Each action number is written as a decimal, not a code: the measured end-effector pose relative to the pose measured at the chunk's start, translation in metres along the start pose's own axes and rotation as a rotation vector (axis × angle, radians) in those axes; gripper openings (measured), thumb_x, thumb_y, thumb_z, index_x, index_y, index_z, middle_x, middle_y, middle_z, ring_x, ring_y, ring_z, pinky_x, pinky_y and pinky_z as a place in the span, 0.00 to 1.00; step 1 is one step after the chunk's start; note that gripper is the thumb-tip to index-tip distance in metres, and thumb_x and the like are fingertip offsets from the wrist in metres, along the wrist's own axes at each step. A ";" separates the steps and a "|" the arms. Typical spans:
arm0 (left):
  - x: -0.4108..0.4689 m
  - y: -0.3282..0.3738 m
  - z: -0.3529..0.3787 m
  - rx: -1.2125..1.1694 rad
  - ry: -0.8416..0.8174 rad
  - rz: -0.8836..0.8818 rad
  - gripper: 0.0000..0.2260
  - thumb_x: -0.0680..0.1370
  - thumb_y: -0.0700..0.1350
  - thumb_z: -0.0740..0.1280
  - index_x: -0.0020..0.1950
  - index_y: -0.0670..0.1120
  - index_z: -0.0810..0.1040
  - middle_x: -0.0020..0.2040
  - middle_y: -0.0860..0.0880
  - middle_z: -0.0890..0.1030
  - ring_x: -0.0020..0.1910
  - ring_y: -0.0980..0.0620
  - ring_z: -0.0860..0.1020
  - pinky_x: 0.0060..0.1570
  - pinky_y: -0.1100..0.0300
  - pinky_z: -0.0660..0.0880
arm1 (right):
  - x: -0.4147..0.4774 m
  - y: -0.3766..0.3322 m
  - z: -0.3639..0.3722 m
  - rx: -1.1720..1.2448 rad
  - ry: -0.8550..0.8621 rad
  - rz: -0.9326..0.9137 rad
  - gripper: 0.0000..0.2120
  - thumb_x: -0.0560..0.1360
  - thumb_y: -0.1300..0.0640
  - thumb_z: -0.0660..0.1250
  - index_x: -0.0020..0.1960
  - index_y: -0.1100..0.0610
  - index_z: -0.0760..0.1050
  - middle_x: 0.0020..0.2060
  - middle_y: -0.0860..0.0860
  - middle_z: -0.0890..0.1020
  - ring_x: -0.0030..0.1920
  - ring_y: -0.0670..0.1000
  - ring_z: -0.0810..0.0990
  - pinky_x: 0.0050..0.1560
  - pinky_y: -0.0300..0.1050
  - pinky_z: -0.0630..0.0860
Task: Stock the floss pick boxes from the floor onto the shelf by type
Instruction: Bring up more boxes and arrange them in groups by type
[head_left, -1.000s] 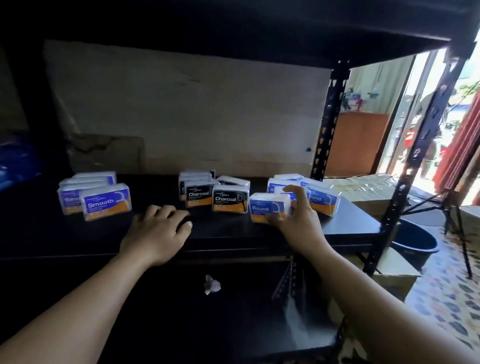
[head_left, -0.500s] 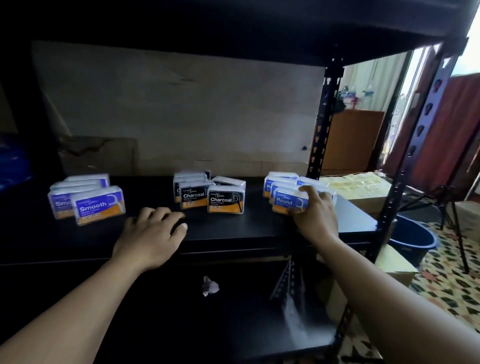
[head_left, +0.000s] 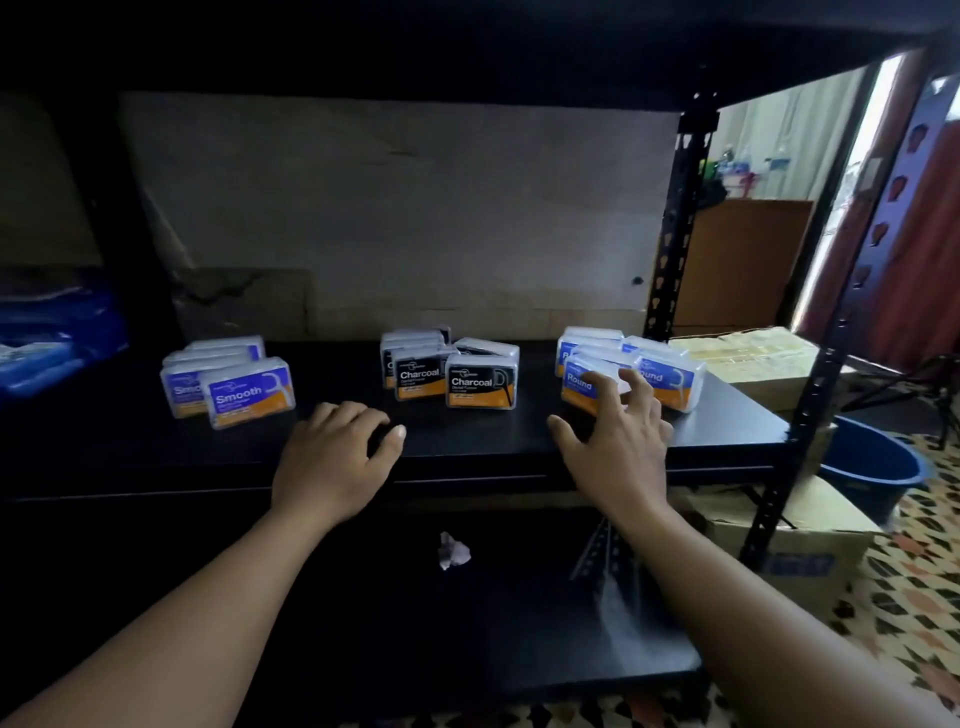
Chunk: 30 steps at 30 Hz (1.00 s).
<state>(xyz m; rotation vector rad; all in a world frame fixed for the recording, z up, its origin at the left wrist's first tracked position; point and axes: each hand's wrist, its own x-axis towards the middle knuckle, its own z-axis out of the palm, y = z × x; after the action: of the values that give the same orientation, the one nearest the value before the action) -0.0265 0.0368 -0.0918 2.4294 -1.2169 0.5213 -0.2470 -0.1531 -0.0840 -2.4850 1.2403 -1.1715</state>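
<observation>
Three groups of floss pick boxes stand on the black shelf (head_left: 478, 447). Blue Smooth boxes (head_left: 249, 391) are at the left, black Charcoal boxes (head_left: 480, 382) in the middle, blue Round boxes (head_left: 667, 382) at the right. My right hand (head_left: 615, 441) hovers with fingers spread just in front of the front Round box (head_left: 576, 384), fingertips at its face, holding nothing. My left hand (head_left: 337, 457) rests palm down on the shelf's front edge, in front of the Charcoal group, fingers loosely curled and empty.
A lower black shelf (head_left: 545, 639) holds a crumpled paper scrap (head_left: 453, 551). Black uprights (head_left: 675, 228) frame the right side. Cardboard boxes (head_left: 748, 358) and a blue basin (head_left: 872, 462) sit on the patterned floor at the right. Blue packaging (head_left: 52, 343) lies at the far left.
My right hand pushed the Round box back into its group, then let go and drew back with fingers spread. My left hand stayed on the shelf edge.
</observation>
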 end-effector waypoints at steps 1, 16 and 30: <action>-0.004 -0.001 0.000 -0.018 0.024 0.010 0.23 0.80 0.64 0.52 0.61 0.53 0.79 0.61 0.55 0.79 0.61 0.49 0.72 0.56 0.51 0.70 | -0.005 -0.003 0.003 0.001 -0.001 -0.021 0.29 0.74 0.39 0.68 0.70 0.48 0.66 0.76 0.56 0.59 0.72 0.59 0.60 0.68 0.57 0.60; -0.087 -0.045 -0.011 -0.096 0.310 0.171 0.14 0.76 0.51 0.67 0.55 0.44 0.83 0.55 0.46 0.79 0.56 0.46 0.75 0.57 0.55 0.74 | -0.107 -0.107 0.046 0.397 -0.216 -0.618 0.20 0.74 0.45 0.69 0.64 0.51 0.75 0.64 0.48 0.75 0.68 0.51 0.70 0.68 0.52 0.67; -0.211 -0.154 -0.020 -0.328 -1.043 -0.609 0.31 0.77 0.60 0.69 0.76 0.54 0.65 0.62 0.53 0.77 0.50 0.54 0.82 0.49 0.57 0.80 | -0.163 -0.150 0.144 -0.081 -1.695 -0.668 0.28 0.74 0.37 0.69 0.71 0.44 0.68 0.50 0.40 0.75 0.53 0.44 0.76 0.58 0.44 0.72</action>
<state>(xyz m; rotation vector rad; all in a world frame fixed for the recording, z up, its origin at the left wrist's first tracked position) -0.0219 0.2753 -0.2010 2.5755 -0.6522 -1.1373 -0.1127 0.0320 -0.2154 -2.5441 -0.0556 1.0148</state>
